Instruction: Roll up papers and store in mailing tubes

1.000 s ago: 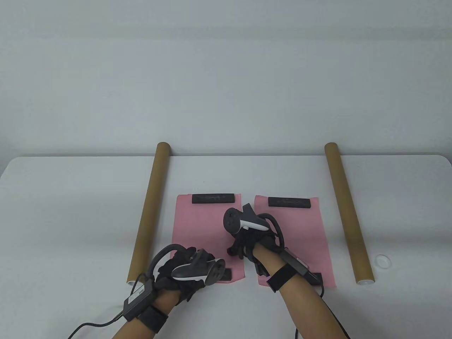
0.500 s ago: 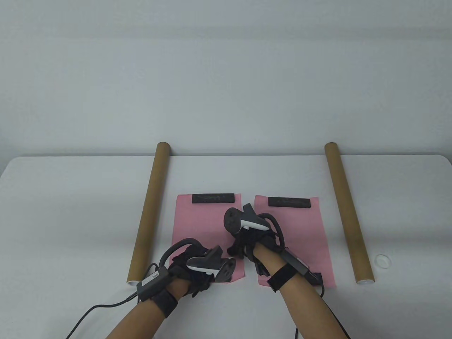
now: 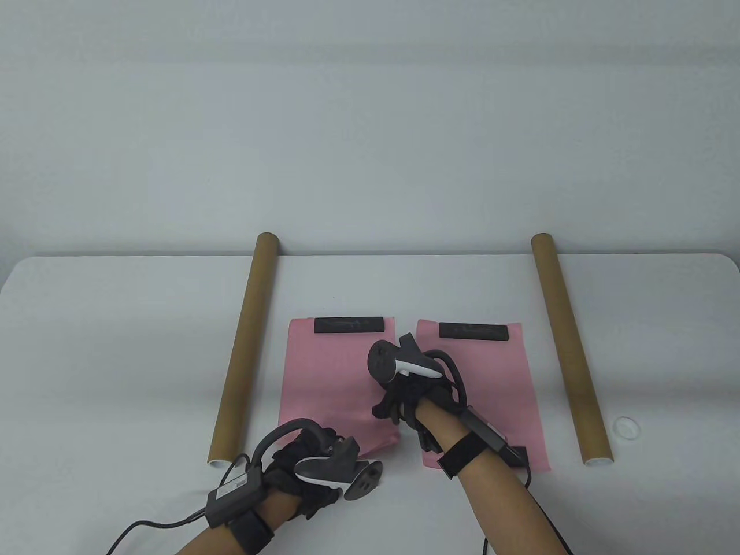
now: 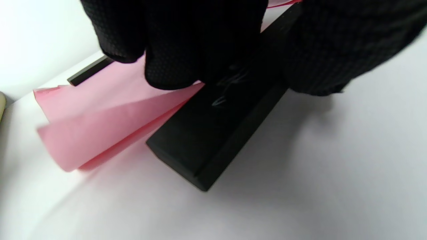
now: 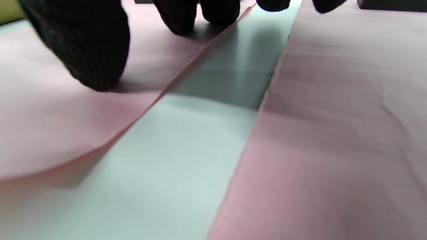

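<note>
While your left hand (image 3: pixel 306 462) is gripping the black weight (image 4: pixel 213 133) just off the left pink sheet's (image 3: pixel 335 381) curling near edge, your right hand's spread fingers (image 5: pixel 90 46) are pressing that sheet flat, so rolling is coming next.

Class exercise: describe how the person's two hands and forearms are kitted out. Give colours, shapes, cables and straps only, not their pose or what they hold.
Both the left hand and the right hand wear black textured gloves. Each carries a dark grey and white tracker with a ring-shaped loop on its back. The bare forearms have black wrist straps. A grey box with a white label sits at each wrist, and a black cable trails from it.
</note>
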Demonstrator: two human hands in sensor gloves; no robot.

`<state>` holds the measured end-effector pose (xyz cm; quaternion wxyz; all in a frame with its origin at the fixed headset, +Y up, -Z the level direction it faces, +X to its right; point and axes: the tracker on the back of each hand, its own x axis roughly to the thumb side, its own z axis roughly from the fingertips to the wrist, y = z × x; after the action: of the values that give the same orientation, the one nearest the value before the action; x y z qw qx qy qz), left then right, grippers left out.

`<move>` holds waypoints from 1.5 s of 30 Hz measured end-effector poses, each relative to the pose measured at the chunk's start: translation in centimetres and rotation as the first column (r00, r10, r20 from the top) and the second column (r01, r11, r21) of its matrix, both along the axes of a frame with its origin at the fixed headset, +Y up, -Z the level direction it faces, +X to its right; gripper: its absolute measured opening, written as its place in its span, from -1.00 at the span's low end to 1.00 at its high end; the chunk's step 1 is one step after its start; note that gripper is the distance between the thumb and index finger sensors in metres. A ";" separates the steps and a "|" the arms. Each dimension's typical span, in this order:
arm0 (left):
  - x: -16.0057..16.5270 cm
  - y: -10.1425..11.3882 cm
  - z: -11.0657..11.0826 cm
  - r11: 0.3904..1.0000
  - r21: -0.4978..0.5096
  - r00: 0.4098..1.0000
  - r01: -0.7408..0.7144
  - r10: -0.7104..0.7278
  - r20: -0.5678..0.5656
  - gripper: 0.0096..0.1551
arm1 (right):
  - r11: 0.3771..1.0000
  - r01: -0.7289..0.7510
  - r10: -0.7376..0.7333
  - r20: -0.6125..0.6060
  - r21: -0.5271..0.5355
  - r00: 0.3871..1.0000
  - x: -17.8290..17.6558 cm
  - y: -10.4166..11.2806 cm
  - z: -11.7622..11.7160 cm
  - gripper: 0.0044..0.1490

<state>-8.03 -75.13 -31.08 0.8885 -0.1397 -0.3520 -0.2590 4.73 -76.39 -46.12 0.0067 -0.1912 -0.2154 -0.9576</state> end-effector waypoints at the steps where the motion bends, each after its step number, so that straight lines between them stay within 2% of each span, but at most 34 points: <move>1: -0.1 -0.2 -0.1 1.000 -0.010 1.000 -0.004 0.004 -0.004 -0.12 | 1.000 0.002 -0.002 0.001 -0.001 1.000 0.0 0.0 0.0 0.08; 4: -0.1 -0.7 -0.2 1.000 -0.025 1.000 0.000 -0.001 -0.015 -0.12 | 1.000 0.004 -0.004 0.001 -0.002 1.000 0.1 0.0 0.0 0.08; 14: -0.3 -0.4 -0.4 0.999 -0.045 0.999 0.013 -0.015 -0.048 -0.07 | 1.000 0.012 -0.012 0.001 -0.007 1.000 0.2 -0.1 0.1 0.08; 16: -0.6 0.7 -0.2 1.000 0.007 1.000 0.002 -0.002 -0.014 0.00 | 1.000 0.028 -0.028 0.009 -0.015 1.000 0.3 -0.2 0.0 0.09; 19: -1.6 3.8 -1.3 0.994 0.094 0.997 -0.058 0.062 -0.046 0.01 | 1.000 0.028 -0.028 0.011 -0.014 1.000 0.3 -0.2 0.1 0.08; 23: -2.6 7.5 -4.4 0.980 0.131 0.974 -0.148 0.167 -0.152 -0.01 | 0.999 0.033 -0.032 0.013 -0.014 0.999 0.3 -0.2 0.1 0.08; 25: -2.6 9.0 -6.5 0.969 0.220 0.974 -0.114 0.153 -0.168 0.01 | 0.999 0.030 -0.030 0.011 -0.012 0.999 0.3 -0.2 0.1 0.08; 29: -1.8 9.8 -11.0 0.968 0.239 0.960 -0.077 0.136 -0.244 -0.03 | 0.999 0.030 -0.030 0.012 -0.011 0.999 0.3 -0.2 0.1 0.09; 33: -0.4 8.9 -16.0 0.976 0.217 0.946 -0.006 0.076 -0.316 -0.05 | 0.999 0.037 -0.037 0.011 -0.009 0.999 0.4 -0.3 0.1 0.08; 37: 1.1 6.5 -21.0 0.986 0.163 0.925 0.023 0.041 -0.377 -0.07 | 0.999 0.044 -0.044 0.015 -0.011 0.999 0.5 -0.4 0.2 0.08; 41: 2.2 4.0 -24.7 0.984 0.132 0.900 0.122 -0.053 -0.432 -0.07 | 0.999 0.052 -0.052 0.019 -0.012 0.998 0.5 -0.4 0.2 0.08; 45: 2.6 2.0 -27.3 0.982 0.091 0.869 0.166 -0.102 -0.485 -0.05 | 0.999 0.046 -0.046 0.016 -0.009 0.999 0.6 -0.4 0.2 0.08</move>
<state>-5.41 -73.18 -58.37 0.9349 -0.1655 -0.0938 -0.2996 5.29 -76.78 -45.88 -0.0178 -0.1886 -0.2153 -0.9580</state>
